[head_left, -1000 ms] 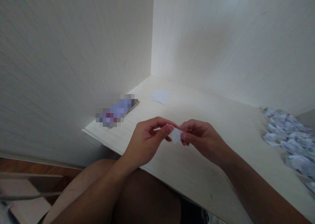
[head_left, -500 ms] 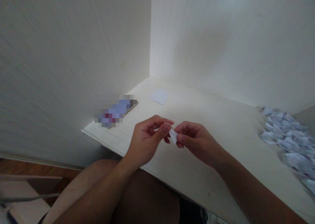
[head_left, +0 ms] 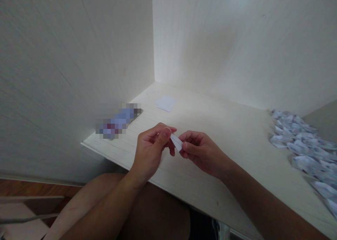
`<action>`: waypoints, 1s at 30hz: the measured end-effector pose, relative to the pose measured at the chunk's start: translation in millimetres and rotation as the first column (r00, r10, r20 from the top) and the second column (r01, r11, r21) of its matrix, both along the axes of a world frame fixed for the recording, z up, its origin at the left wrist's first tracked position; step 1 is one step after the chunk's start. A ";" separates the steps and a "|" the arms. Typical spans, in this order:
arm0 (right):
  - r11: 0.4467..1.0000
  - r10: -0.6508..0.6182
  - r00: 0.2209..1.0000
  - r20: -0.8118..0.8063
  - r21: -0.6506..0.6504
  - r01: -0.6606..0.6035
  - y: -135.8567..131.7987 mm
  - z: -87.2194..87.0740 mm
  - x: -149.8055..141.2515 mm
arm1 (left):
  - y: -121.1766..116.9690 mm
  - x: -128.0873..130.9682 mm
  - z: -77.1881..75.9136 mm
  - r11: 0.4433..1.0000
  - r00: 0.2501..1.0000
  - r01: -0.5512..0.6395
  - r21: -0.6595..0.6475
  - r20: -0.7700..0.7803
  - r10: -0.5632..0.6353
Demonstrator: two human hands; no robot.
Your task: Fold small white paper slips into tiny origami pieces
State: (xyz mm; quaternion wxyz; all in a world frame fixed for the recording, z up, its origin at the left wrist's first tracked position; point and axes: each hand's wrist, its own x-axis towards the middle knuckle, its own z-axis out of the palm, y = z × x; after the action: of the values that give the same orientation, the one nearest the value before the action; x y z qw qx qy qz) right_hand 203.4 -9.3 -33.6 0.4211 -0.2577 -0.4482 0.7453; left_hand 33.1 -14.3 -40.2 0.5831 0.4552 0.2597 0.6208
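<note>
The left hand (head_left: 149, 147) pinches one end of a small folded white paper (head_left: 176, 142) between thumb and fingers, and the right hand (head_left: 204, 150) grips its other end the same way. The paper is held above the counter (head_left: 223, 183), towards its front edge. To fold or crease it well, I would keep both pinches light, line up the layers before pressing, and run a thumb firmly along each crease; too much pull could skew or tear so small a piece.

Half a second ago the paper looked broader and more pointed; now it shows as a narrow band. The grips look much the same.

Farther out, flat white sheets (head_left: 166, 103) lie near the counter's back left corner. A pixelated item (head_left: 118, 120) lies along the left edge, and many crumpled-looking white pieces (head_left: 302, 141) spread across the right side from the back edge.
</note>
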 end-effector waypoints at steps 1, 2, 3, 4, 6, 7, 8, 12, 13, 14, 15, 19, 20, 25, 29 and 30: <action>1.000 0.011 1.000 -0.015 -0.014 -0.011 -0.3 -0.4 -0.3 | -0.4 0.6 1.1 1.000 1.000 0.004 0.001 0.012 -0.004; 0.999 0.020 0.999 -0.029 -0.027 -0.021 -0.6 -1.0 -0.6 | -0.9 1.2 2.3 1.000 1.000 0.008 -0.001 0.022 -0.008; 0.999 0.026 0.999 -0.044 -0.038 -0.027 -0.9 -1.8 -0.8 | -1.3 1.8 3.4 1.000 0.999 0.011 0.001 0.035 -0.011; 0.998 0.026 0.998 -0.060 -0.050 -0.029 -1.1 -2.8 -1.1 | -1.7 2.4 4.5 1.000 0.999 0.012 0.001 0.046 -0.012; 0.996 0.021 0.996 -0.088 -0.079 -0.028 -1.3 -4.8 -1.5 | -2.0 3.7 6.5 1.000 0.998 0.010 0.003 0.060 -0.010; 0.995 0.018 0.995 -0.099 -0.093 -0.027 -1.3 -5.7 -1.6 | -2.0 4.3 7.5 1.000 0.998 0.010 0.009 0.066 -0.011; 0.994 0.017 0.994 -0.106 -0.105 -0.029 -1.3 -6.5 -1.7 | -2.0 4.8 8.3 1.000 0.998 0.010 0.012 0.068 -0.011; 0.992 0.013 0.993 -0.117 -0.123 -0.027 -1.3 -8.6 -1.9 | -2.7 5.2 11.2 1.000 0.998 0.009 -0.012 0.054 -0.008; 0.992 0.012 0.993 -0.117 -0.121 -0.027 -1.4 -8.9 -1.9 | -3.2 5.0 11.7 0.999 0.999 0.007 -0.037 0.047 -0.005; 0.992 0.015 0.993 -0.116 -0.120 -0.029 -1.4 -9.1 -1.8 | -3.6 4.5 12.1 0.998 0.999 0.004 -0.060 0.042 -0.002; 0.992 0.019 0.993 -0.113 -0.119 -0.032 -1.4 -9.3 -1.6 | -4.1 4.0 12.4 0.997 0.999 0.004 -0.082 0.036 -0.001; 0.995 0.029 0.995 -0.094 -0.097 -0.038 -0.6 -8.8 0.2 | -4.4 1.3 13.5 0.989 0.999 0.034 -0.142 0.044 -0.028; 0.995 0.019 0.996 -0.092 -0.092 -0.028 -0.2 -8.2 0.8 | -4.0 0.5 13.8 0.987 0.997 0.052 -0.150 0.057 -0.044; 0.995 -0.015 0.994 -0.105 -0.095 0.005 1.6 -2.8 5.5 | -1.1 -2.9 16.4 0.971 0.978 0.181 -0.159 0.132 -0.161; 0.998 0.013 0.996 -0.084 -0.054 -0.018 2.6 1.9 10.7 | -0.4 -4.1 17.2 0.955 0.964 0.243 -0.169 0.155 -0.218; 0.999 0.016 0.997 -0.075 -0.039 -0.019 2.8 2.4 11.8 | -0.6 -4.1 16.7 0.953 0.960 0.257 -0.162 0.159 -0.232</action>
State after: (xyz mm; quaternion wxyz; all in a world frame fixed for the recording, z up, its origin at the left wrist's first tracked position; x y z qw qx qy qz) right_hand 215.1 -6.5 -31.2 0.4259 -0.2341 -0.4193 0.7668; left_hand 29.0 -14.8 -23.5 0.7111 0.3848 0.2155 0.5475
